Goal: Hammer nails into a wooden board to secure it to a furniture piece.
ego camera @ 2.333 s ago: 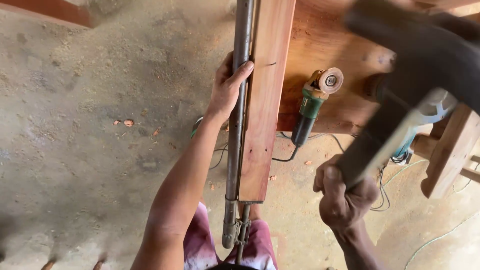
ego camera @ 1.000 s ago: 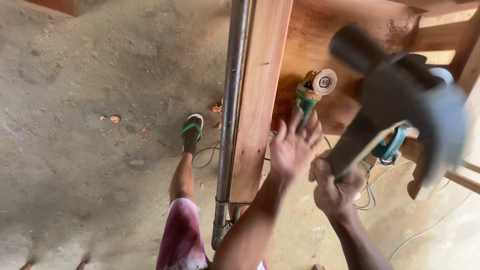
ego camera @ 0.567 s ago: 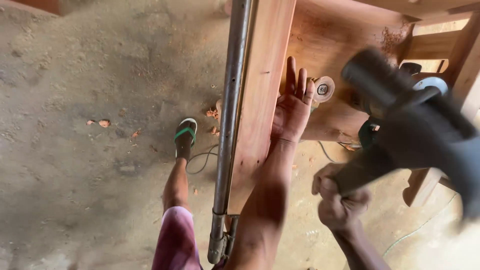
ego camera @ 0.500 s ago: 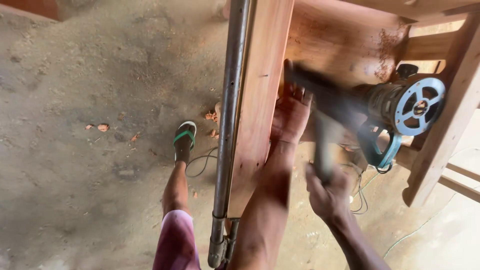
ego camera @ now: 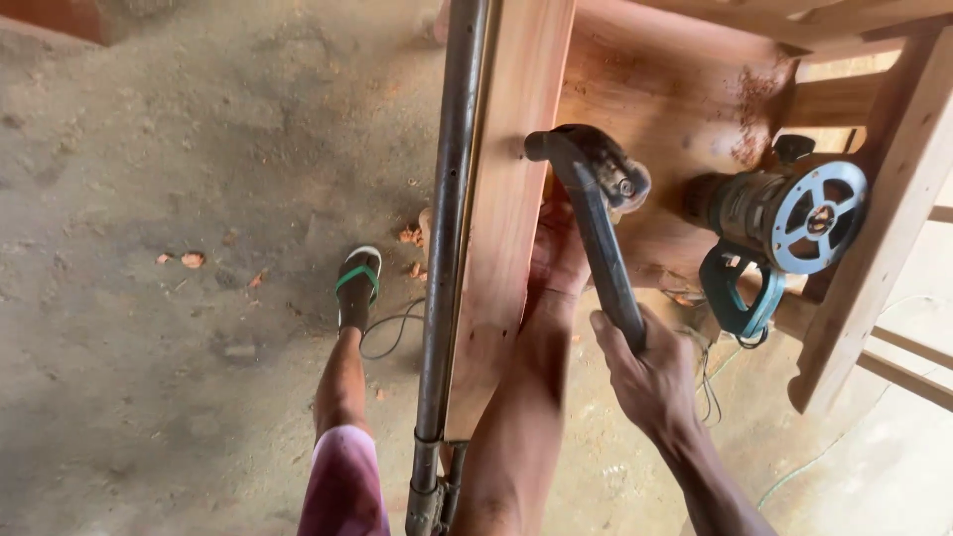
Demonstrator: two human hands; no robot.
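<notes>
Wooden plank [ego camera: 511,199] clamped beside a metal pipe clamp [ego camera: 444,248], hammer on it.
Right hand [ego camera: 650,372] fully closed round hammer [ego camera: 596,208] handle, head touching plank edge; left hand [ego camera: 558,260] braces plank, grip unclear.

Dusty concrete floor [ego camera: 169,328] strewn with small wood chips [ego camera: 193,259] and sawdust. Thin cables [ego camera: 392,333] trail across it. At right, a pale timber frame [ego camera: 874,258] catches bright daylight; reddish wooden panel [ego camera: 665,109] behind, flecked with shavings.
</notes>
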